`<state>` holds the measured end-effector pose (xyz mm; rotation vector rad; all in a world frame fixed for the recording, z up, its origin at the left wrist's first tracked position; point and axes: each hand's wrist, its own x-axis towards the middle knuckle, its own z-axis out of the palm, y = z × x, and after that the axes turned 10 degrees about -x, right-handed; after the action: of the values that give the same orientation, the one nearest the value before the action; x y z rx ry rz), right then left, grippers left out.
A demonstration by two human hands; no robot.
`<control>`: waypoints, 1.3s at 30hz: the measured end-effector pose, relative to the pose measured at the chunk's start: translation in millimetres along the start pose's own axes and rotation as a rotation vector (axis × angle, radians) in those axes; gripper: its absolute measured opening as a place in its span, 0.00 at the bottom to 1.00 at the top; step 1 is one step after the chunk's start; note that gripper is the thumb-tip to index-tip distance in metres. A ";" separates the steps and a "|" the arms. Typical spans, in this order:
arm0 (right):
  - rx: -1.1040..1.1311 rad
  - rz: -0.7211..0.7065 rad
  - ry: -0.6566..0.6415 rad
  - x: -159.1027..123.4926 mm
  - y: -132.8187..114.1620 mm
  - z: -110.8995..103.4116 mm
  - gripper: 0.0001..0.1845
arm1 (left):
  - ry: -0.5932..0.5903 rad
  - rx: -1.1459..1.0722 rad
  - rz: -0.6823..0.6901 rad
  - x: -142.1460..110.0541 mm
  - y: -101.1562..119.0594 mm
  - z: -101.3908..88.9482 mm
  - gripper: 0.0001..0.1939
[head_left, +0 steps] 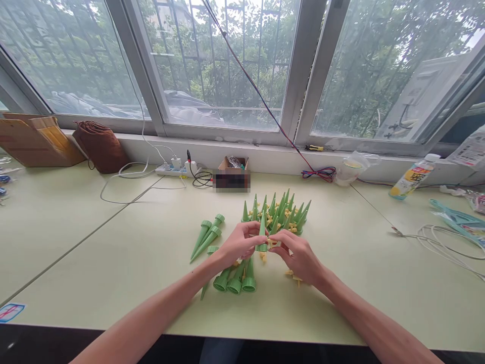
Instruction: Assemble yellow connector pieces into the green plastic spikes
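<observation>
My left hand (242,241) is closed around a green plastic watering spike (262,233), held upright with its tip pointing up. Beside it, my right hand (295,248) pinches a small yellow plastic valve (272,243) against the spike's side, near the wide end. Under and left of my left hand lie several loose green spikes (235,284), some with their ribbed open ends facing me. More capped spikes (206,237) lie farther left. Loose yellow valves (293,277) rest by my right wrist. Behind both hands, several green spikes (282,207) stand upright in a cluster with yellow valves among them.
At the back are a power strip (170,171), a small open box (232,164) and a coiled red-and-black cable (319,174). A drink bottle (414,177) and a white cable (435,240) lie to the right. A brown bag (100,146) and cardboard box (38,141) sit far left.
</observation>
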<state>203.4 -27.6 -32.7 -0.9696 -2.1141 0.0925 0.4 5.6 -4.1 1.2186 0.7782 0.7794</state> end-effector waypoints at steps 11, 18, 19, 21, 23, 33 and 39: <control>-0.005 0.003 -0.018 -1.3 0.3 -1.2 0.10 | -0.004 0.090 0.025 -2.4 3.8 1.3 0.17; -0.003 0.016 -0.028 -0.7 -0.4 -0.8 0.12 | -0.010 0.245 0.210 -4.6 4.9 5.2 0.15; -0.006 0.018 -0.029 -0.5 -0.5 -0.8 0.12 | -0.009 0.260 0.226 -4.6 4.4 5.3 0.15; -0.008 0.018 -0.035 -0.3 -0.6 -0.9 0.12 | -0.009 0.288 0.248 -4.2 2.8 5.0 0.14; -0.013 0.018 -0.043 -0.3 -0.4 -0.9 0.13 | -0.014 0.315 0.265 -4.0 0.9 4.4 0.13; -0.027 0.049 -0.079 -0.6 0.7 -1.1 0.19 | -0.062 0.421 0.308 -7.0 -3.2 5.1 0.09; -0.016 0.072 -0.090 0.2 -0.1 -1.2 0.20 | -0.053 0.436 0.318 -7.2 -4.0 6.3 0.10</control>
<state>204.1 -27.8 -31.7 -1.0690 -2.1646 0.1576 2.3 -4.4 -6.3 1.7789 0.7414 0.8549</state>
